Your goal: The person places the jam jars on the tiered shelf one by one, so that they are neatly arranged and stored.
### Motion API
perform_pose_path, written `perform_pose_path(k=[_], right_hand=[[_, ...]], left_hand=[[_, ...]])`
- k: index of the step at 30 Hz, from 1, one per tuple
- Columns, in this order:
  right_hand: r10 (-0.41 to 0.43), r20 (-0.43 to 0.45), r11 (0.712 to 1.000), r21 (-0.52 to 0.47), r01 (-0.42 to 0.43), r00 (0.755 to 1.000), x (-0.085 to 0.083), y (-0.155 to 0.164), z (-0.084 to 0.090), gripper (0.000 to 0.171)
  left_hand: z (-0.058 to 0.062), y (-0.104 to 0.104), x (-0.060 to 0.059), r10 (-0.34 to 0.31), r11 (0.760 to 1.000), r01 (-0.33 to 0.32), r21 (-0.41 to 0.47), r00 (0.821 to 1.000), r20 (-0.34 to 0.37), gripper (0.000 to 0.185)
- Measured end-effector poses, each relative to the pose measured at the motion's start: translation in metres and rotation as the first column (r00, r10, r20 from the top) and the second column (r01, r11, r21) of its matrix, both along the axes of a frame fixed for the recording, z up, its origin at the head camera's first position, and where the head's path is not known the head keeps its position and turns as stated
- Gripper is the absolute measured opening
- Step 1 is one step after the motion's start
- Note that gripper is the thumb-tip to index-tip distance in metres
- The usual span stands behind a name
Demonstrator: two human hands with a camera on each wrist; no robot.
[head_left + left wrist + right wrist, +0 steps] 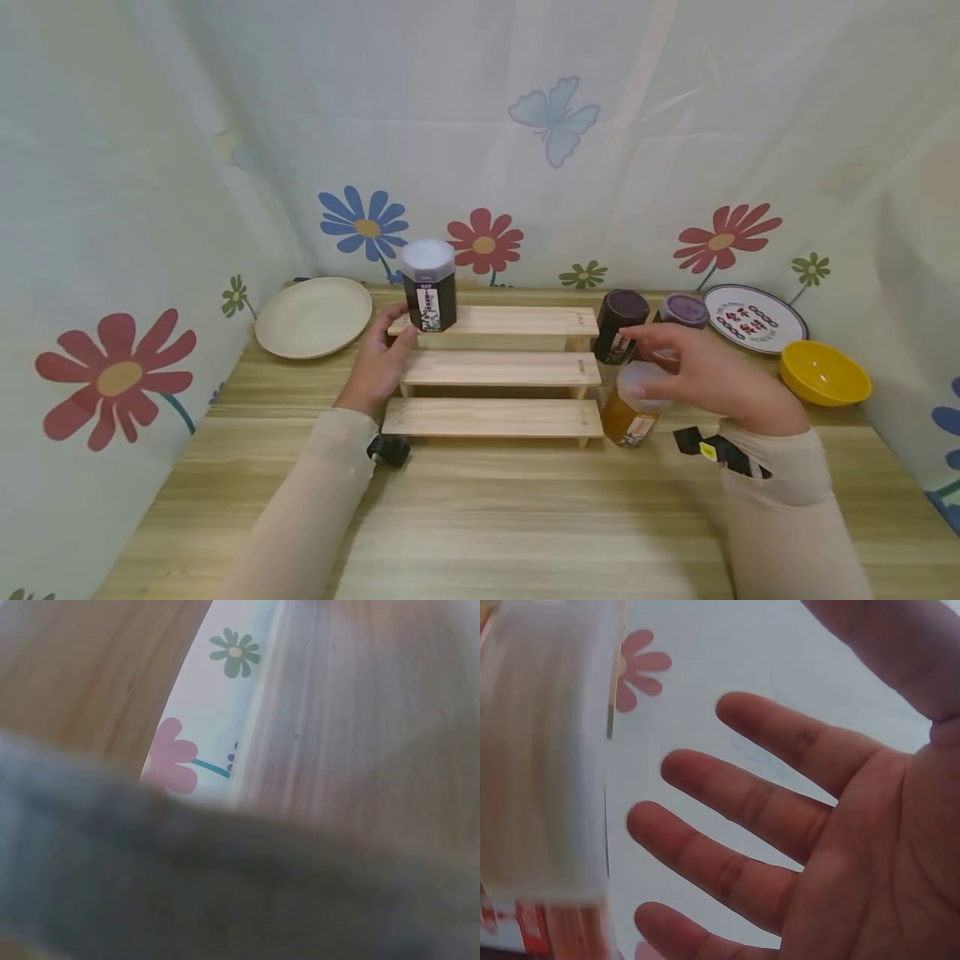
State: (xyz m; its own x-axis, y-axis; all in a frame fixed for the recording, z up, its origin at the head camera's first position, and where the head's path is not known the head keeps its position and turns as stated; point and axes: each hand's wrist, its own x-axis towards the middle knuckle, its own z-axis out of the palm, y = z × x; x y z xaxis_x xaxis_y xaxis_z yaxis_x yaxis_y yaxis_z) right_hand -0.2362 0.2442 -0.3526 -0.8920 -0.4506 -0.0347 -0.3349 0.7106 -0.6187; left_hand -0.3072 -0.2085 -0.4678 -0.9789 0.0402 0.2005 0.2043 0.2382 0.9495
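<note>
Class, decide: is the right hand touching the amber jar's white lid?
Apart. The right wrist view shows the right hand open, with wall visible between its fingers and the amber jar.

Wooden table (487, 517): 3-step rack (495, 367), plate (313, 317), printed plate (753, 318), yellow bowl (823, 373), 3 jars.

No text reads clearly anywhere. Dark jar (428, 286) at upper centre of the head view: white label with small print, too fine to make out. White plate (753, 317) at right edge: red characters in its middle ringed by dark marks (look like Chinese script, not legible). Amber jar (632, 410) at centre right, and dark jar beside it (619, 325): labels present, print unreadable. Wrist views: blurred, nothing legible.
</note>
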Motion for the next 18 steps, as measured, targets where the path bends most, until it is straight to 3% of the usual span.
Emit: perform_pose_path(k=[9, 18], right_hand=[[0.061, -0.011, 0.992, 0.108, -0.060, 0.998, -0.0013, 0.0106, 0.0001, 0.073], [0.045, 0.055, 0.983, 0.173, -0.054, 0.998, -0.0041, 0.0096, -0.0045, 0.075]], left_hand=[[-0.0012, -0.0017, -0.0003, 0.016, 1.000, -0.016, 0.015, 1.000, 0.003, 0.051], [-0.0008, 0.0002, -0.0010, 0.011, 1.000, -0.011, 0.011, 1.000, -0.005, 0.050]])
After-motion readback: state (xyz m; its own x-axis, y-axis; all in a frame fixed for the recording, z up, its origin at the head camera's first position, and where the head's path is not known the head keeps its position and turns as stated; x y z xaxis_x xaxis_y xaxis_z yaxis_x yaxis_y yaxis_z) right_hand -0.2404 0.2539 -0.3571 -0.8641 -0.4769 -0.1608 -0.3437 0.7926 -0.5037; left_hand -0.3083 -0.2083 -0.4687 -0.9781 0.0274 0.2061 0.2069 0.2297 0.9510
